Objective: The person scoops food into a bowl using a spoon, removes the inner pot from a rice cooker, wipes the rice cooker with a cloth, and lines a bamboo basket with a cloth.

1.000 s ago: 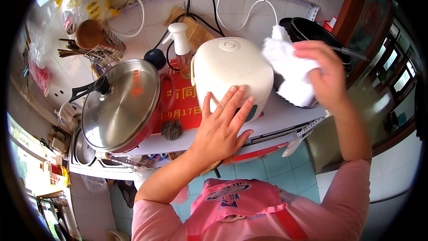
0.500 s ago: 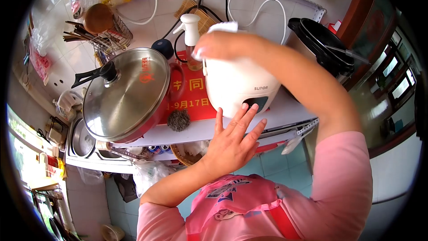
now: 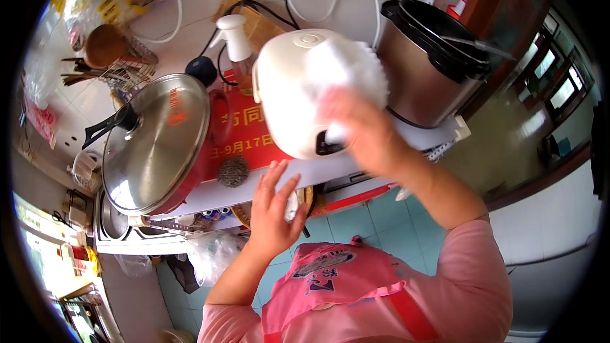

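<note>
My right hand (image 3: pixel 368 133), smeared by motion, grips a white cloth (image 3: pixel 340 67) spread against the top and front of a white rice cooker (image 3: pixel 283 92). Off the cooker, my left hand (image 3: pixel 272 216) hovers at the counter's front edge with its fingers apart and nothing in them. A steel wool scrubber (image 3: pixel 233 171) lies just beyond its fingertips. Under the cooker is a red sheet with yellow lettering (image 3: pixel 244 146). The cooker's dark front panel (image 3: pixel 325 143) shows partly beside the cloth.
A large lidded pan (image 3: pixel 159 143) occupies the left side. Behind the scrubber stand a spray bottle (image 3: pixel 236 44) and a wooden board (image 3: pixel 257 25). To the right is a black-rimmed electric pot (image 3: pixel 419 63). A utensil basket (image 3: pixel 130 67) hangs at the back left.
My right hand and the cloth have swept from the cooker's back left toward its right front. My left hand has come off the cooker's front and shifted left. The view has turned somewhat.
</note>
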